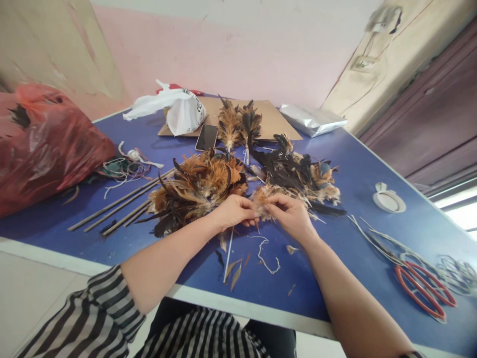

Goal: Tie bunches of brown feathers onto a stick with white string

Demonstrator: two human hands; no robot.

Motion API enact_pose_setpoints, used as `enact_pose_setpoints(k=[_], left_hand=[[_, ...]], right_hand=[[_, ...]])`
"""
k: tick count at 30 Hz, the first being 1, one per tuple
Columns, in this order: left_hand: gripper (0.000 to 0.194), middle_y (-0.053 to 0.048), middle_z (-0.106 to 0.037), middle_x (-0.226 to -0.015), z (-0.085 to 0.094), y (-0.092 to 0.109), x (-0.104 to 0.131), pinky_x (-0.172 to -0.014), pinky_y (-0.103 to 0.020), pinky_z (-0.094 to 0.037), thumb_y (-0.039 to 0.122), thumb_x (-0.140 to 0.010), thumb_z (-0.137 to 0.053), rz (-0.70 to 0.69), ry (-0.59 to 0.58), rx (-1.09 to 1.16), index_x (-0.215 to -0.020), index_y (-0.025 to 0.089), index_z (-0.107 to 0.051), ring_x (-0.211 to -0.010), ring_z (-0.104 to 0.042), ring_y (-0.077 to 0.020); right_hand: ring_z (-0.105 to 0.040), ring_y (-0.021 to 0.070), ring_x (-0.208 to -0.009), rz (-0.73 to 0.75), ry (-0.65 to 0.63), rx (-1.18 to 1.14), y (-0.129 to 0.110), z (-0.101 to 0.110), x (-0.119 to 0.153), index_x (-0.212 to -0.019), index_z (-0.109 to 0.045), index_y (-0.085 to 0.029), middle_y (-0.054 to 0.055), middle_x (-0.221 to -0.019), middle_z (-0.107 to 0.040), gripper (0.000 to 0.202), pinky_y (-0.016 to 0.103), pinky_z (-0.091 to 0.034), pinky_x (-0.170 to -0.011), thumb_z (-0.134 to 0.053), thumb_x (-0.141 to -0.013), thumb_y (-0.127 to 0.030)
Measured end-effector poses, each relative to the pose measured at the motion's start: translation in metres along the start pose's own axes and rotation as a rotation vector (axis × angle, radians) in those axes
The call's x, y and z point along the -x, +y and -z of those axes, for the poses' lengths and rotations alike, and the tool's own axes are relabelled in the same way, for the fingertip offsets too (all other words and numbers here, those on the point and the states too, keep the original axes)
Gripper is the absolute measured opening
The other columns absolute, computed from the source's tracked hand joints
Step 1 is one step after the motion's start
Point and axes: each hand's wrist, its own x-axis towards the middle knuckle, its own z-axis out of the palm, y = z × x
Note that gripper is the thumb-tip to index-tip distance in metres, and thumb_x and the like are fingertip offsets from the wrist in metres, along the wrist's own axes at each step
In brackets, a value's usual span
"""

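Note:
Both hands meet near the middle of the blue table, over a small tuft of light brown feathers (pixel 262 198). My left hand (pixel 238 211) pinches the tuft's left side, its fingers closed. From the right, my right hand (pixel 288 213) pinches the same tuft between thumb and fingers. Below my left hand a thin white stick (pixel 228 256) points toward the table's front edge. A large pile of orange-brown and black feathers (pixel 208 184) lies beyond my left hand. Darker feathers (pixel 294 169) are heaped behind my right hand.
Two feather bundles (pixel 240 122) lie by a phone (pixel 206 137) and cardboard (pixel 278 122). Left are a red bag (pixel 48 144), a white bag (pixel 184 112) and sticks (pixel 119 206). Right are red-handled scissors (pixel 425 291), a tape roll (pixel 389 200) and a silver packet (pixel 313 118). String (pixel 269 261) lies in front.

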Motion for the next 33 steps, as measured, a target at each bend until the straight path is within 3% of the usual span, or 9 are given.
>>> enact_pose_setpoints(k=[6,10,16,21,27,33], left_hand=[[0.005,-0.003,-0.061,-0.062,0.018,0.021,0.001,-0.047,-0.012,-0.043,0.013,-0.067,-0.066,-0.084,0.104,0.449,-0.067,0.009,-0.064,-0.05,-0.053,-0.0036],[0.003,-0.002,-0.06,-0.065,0.031,0.028,-0.002,-0.047,-0.01,-0.042,0.011,-0.07,-0.063,-0.154,0.124,0.678,-0.073,0.01,-0.062,-0.054,-0.053,-0.0031],[0.006,-0.003,-0.061,-0.068,0.03,0.017,-0.006,-0.047,-0.011,-0.043,0.012,-0.07,-0.064,-0.12,0.119,0.644,-0.074,0.009,-0.061,-0.055,-0.054,-0.0037],[0.005,-0.004,-0.062,-0.069,0.023,0.017,-0.003,-0.047,-0.012,-0.043,0.011,-0.069,-0.064,-0.076,0.126,0.539,-0.073,0.008,-0.063,-0.055,-0.055,-0.0044],[0.006,-0.005,-0.064,-0.074,0.022,0.021,-0.001,-0.046,-0.011,-0.044,0.01,-0.07,-0.063,0.021,0.142,0.482,-0.074,0.007,-0.065,-0.054,-0.055,-0.0036],[0.008,-0.007,-0.065,-0.075,0.024,0.013,-0.004,-0.045,-0.01,-0.044,0.008,-0.072,-0.06,0.13,-0.041,0.537,-0.079,0.006,-0.065,-0.053,-0.055,-0.0035]], right_hand=[[-0.059,0.0154,-0.067,-0.054,0.05,0.123,0.014,0.006,-0.003,-0.08,-0.066,-0.016,0.003,-0.076,-0.067,0.018,0.029,-0.045,-0.066,-0.057,-0.072,-0.03],[-0.059,0.0149,-0.067,-0.014,-0.05,0.215,0.01,0.005,-0.001,-0.077,-0.066,-0.018,0.002,-0.075,-0.066,0.015,0.028,-0.045,-0.065,-0.056,-0.073,-0.028],[-0.056,0.0142,-0.077,0.238,-0.281,0.342,-0.021,-0.029,0.017,-0.085,-0.066,-0.02,0.004,-0.085,-0.061,0.019,0.027,-0.043,-0.073,-0.061,-0.072,-0.033],[-0.054,0.0127,-0.072,0.218,-0.322,0.386,-0.024,-0.052,0.023,-0.072,-0.063,-0.018,0.003,-0.077,-0.057,0.009,0.024,-0.042,-0.068,-0.055,-0.075,-0.017],[-0.053,0.0133,-0.07,0.189,-0.155,0.217,-0.019,-0.014,0.009,-0.07,-0.059,-0.018,0.002,-0.075,-0.059,0.009,0.027,-0.041,-0.066,-0.052,-0.076,-0.016],[-0.053,0.014,-0.069,0.185,0.056,0.261,-0.012,0.014,0.001,-0.073,-0.059,-0.018,0.003,-0.076,-0.059,0.007,0.026,-0.041,-0.061,-0.052,-0.076,-0.019]])
